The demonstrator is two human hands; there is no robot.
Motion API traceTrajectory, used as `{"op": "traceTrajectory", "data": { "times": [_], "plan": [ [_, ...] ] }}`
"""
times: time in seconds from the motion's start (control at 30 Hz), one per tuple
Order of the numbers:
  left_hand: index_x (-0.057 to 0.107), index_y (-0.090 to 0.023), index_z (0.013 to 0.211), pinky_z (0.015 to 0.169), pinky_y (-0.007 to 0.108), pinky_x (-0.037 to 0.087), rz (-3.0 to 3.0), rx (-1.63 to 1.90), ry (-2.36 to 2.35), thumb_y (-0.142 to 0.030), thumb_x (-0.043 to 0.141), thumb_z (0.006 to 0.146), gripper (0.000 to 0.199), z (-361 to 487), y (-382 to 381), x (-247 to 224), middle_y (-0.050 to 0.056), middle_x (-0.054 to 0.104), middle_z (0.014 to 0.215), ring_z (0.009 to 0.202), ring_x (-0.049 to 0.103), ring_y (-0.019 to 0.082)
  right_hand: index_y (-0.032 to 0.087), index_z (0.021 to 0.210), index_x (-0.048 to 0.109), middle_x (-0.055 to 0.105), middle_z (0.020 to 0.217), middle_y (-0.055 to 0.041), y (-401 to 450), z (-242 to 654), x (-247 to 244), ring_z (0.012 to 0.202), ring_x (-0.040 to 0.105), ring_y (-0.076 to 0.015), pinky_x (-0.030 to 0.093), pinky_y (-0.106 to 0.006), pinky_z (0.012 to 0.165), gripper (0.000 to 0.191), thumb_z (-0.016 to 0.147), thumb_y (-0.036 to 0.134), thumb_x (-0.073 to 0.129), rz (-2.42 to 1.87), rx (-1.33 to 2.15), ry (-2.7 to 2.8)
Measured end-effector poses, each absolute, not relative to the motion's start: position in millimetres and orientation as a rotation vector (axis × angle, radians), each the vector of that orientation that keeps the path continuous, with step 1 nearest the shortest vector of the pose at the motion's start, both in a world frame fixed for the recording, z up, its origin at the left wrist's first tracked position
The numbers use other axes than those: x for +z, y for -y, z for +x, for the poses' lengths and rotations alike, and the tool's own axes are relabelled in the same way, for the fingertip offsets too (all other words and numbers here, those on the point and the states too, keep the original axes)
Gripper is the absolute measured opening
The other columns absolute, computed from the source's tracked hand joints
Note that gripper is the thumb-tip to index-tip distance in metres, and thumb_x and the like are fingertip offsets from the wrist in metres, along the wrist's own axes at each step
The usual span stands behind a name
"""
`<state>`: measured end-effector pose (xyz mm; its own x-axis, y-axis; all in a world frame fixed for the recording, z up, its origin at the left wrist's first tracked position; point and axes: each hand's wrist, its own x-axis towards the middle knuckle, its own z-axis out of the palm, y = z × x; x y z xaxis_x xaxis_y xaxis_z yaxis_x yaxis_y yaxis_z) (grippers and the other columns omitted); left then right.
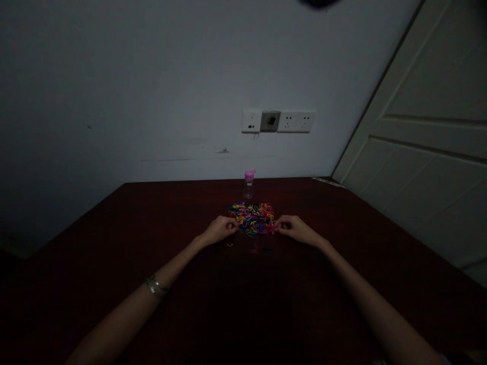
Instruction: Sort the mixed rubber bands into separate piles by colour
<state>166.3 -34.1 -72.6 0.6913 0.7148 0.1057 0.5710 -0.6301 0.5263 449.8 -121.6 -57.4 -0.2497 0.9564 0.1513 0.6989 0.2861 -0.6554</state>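
Observation:
A heap of small, multicoloured rubber bands [253,218] is spread on the dark red-brown table. At the heap's left edge is my left hand [221,229], thumb and forefinger pinched together; whatever is between them is too small to make out. My right hand [292,228] pinches at the right edge, where pink-red bands show at its fingertips. In front of the heap lie small separate groups: yellow bands [230,244] near my left hand, reddish-pink bands [254,249] in the middle, and dark blue bands [268,250] to the right.
Behind the heap stands a small clear bottle [248,190] with a pink cap. The table [171,208] meets a pale wall carrying a row of sockets [296,121]. A white panelled door [426,167] is at the right, and a thin pale strip [329,182] lies at the table's back right.

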Motion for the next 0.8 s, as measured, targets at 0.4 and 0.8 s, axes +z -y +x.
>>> {"op": "traceTrajectory", "data": {
  "times": [0.4, 0.8],
  "plan": [
    [0.059, -0.017, 0.081, 0.051, 0.018, 0.028, 2.484, 0.408, -0.974, -0.029, 0.045, 0.078, 0.019, 162.7, 34.2, -72.6, -0.003, 0.052, 0.061, 0.054, 0.044, 0.008, 0.015, 0.081, 0.064, 0.061, 0.075, -0.0042, 121.5, 451.0, -59.4, 0.063, 0.051, -0.0129, 0.04, -0.024, 0.058, 0.021, 0.076, 0.03, 0.05, -1.476, 0.605, 2.057],
    [0.059, -0.013, 0.082, 0.052, 0.017, 0.029, 2.445, 0.464, -0.857, -0.028, 0.045, 0.079, 0.02, 149.7, 47.8, -50.7, -0.003, 0.048, 0.061, 0.054, 0.04, 0.007, 0.015, 0.082, 0.064, 0.061, 0.076, -0.0044, 123.5, 449.7, -57.7, 0.064, 0.052, -0.0132, 0.04, -0.024, 0.058, 0.024, 0.077, 0.032, 0.049, -1.496, 0.574, 2.063]
  ]
}}
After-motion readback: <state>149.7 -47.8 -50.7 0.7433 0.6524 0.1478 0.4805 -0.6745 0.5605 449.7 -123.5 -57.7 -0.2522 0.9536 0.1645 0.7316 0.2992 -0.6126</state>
